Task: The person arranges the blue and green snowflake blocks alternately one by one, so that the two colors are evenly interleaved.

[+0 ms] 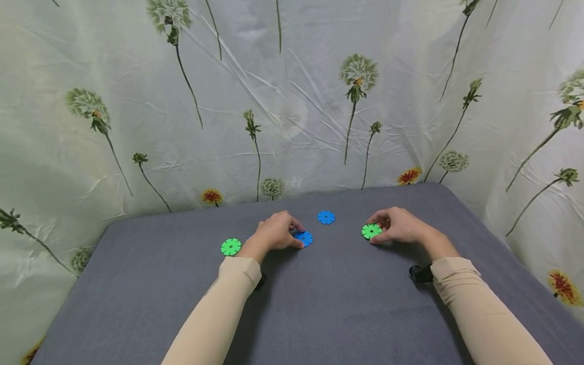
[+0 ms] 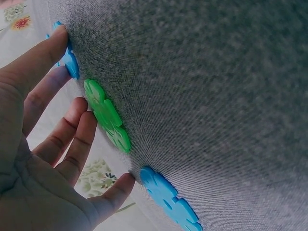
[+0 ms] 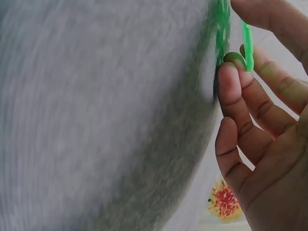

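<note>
My left hand pinches the edges of a blue notched plastic disc between thumb and fingers, low over the grey table. In the left wrist view the held blue disc is partly covered by the fingertips, and the other fingers spread loosely. A green notched disc is held between the thumb and fingers of my right hand. The right wrist view shows this green disc edge-on, raised at a tilt. A second blue disc lies flat between the hands, farther back. Beside my left wrist lies another green disc.
Grey cloth covers the table. Behind it and at its sides hangs a pale curtain printed with dandelions. In the left wrist view, a green disc and a blue disc lie near the fingers. Black straps circle the wrists.
</note>
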### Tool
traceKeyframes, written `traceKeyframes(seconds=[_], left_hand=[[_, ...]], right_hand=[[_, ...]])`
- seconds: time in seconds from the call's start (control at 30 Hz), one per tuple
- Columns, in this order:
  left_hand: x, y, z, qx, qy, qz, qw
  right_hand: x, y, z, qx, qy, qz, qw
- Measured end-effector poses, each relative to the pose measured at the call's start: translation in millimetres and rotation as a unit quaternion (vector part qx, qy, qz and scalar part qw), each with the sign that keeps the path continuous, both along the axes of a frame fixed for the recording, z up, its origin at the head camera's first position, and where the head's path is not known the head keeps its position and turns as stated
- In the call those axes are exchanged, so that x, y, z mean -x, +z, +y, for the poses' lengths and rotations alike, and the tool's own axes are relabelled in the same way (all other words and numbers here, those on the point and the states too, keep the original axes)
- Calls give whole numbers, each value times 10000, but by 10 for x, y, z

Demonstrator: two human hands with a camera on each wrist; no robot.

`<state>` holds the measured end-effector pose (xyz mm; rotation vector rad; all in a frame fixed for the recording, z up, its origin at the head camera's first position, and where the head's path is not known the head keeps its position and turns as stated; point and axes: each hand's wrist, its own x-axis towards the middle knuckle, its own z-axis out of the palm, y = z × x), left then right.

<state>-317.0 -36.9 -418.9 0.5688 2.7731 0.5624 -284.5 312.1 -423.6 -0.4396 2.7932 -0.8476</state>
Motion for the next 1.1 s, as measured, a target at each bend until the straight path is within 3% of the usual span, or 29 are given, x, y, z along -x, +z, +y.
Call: traceKeyframes(seconds=[0.7, 1.1], left_hand=[[-1, -5, -11, -67, 38, -85, 9999], [-9, 11, -18, -45, -18, -13, 10000]], right_hand=[[85, -45, -560, 273, 570, 192, 9978], [130, -40, -920, 84, 440, 234, 9987]])
